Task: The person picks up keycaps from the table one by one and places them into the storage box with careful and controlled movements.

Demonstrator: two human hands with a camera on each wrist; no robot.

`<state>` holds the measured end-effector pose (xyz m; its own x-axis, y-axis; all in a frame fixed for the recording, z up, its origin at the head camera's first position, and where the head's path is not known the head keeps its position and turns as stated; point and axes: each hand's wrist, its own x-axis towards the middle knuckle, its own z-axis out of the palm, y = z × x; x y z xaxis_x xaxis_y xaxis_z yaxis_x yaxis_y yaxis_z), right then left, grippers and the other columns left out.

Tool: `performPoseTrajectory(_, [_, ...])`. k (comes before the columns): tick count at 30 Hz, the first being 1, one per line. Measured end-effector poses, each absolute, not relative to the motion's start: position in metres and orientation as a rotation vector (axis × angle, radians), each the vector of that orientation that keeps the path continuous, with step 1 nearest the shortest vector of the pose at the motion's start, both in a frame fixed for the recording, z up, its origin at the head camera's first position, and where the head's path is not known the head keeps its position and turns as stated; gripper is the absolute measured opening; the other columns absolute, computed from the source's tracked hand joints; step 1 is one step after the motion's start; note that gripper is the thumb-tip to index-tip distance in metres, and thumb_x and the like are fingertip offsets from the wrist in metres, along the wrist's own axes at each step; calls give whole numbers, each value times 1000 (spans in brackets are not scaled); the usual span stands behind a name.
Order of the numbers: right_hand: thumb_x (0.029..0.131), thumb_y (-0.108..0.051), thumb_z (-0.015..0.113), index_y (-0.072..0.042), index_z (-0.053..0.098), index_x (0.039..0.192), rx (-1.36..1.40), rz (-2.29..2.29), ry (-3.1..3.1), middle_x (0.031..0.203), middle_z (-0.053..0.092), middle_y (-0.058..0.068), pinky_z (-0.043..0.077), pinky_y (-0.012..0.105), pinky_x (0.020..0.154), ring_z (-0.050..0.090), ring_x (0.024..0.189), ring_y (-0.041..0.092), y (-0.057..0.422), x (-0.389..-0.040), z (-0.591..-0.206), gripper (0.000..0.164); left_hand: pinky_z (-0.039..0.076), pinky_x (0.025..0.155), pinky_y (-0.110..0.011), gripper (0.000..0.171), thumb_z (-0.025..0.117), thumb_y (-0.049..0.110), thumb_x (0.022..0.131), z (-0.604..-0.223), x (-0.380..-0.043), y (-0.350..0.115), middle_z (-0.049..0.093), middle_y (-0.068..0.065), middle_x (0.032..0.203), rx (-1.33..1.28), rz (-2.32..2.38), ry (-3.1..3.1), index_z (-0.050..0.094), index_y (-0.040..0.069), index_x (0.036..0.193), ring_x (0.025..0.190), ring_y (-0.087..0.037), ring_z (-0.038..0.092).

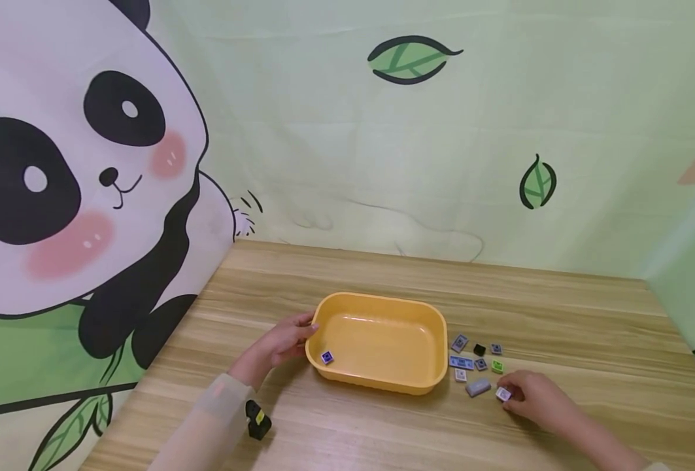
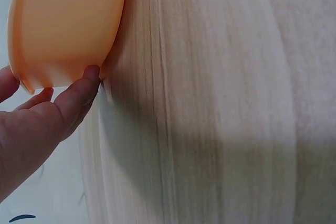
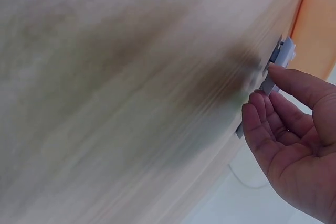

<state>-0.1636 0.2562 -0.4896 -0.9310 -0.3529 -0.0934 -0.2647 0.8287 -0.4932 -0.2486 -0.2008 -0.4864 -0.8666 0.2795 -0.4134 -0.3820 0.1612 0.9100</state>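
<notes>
A yellow plastic basin (image 1: 382,347) stands on the wooden table, with a small blue-and-white square block (image 1: 327,357) inside near its left end. My left hand (image 1: 285,340) grips the basin's left end. In the left wrist view the thumb and fingers of that hand (image 2: 47,114) lie on both sides of the basin wall. To the right of the basin, my right hand (image 1: 538,399) pinches a small white square block (image 1: 503,394) between thumb and fingers. Close by lie a grey oblong block (image 1: 478,387), a bright green block (image 1: 497,366) and a white block (image 1: 461,375).
Several other small blocks lie between basin and right hand, including a long blue one (image 1: 461,362) and a black one (image 1: 479,350). A black device (image 1: 257,420) is at the left sleeve. Behind the table (image 1: 347,432) hangs a pale green printed cloth (image 1: 323,131).
</notes>
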Motion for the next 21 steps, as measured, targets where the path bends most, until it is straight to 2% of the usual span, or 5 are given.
performPoseTrajectory(5, [79, -1, 80, 8, 72, 102, -484, -729, 2837, 88, 73, 4, 54, 21, 66, 62, 75, 8, 257, -164, -486, 26, 52, 111, -47, 57, 43, 13, 109, -486, -250, -202, 39, -31, 159, -105, 1751, 1956, 23, 0, 161, 135, -31, 52])
performPoseTrajectory(10, [80, -2, 79, 7, 73, 103, -500, -749, 2833, 87, 72, 2, 52, 19, 65, 57, 73, 1, 259, -162, -483, 25, 53, 110, -45, 57, 43, 13, 109, -485, -250, -202, 39, -30, 159, -117, 1747, 1953, 24, 1, 161, 134, -29, 53])
performPoseTrajectory(21, [80, -3, 79, 8, 73, 105, -538, -765, 2830, 82, 68, -2, 51, 18, 63, 52, 72, -1, 260, -164, -472, 28, 48, 115, -49, 58, 44, 13, 109, -487, -249, -203, 35, -30, 161, -123, 1757, 1936, 22, 1, 162, 140, -34, 48])
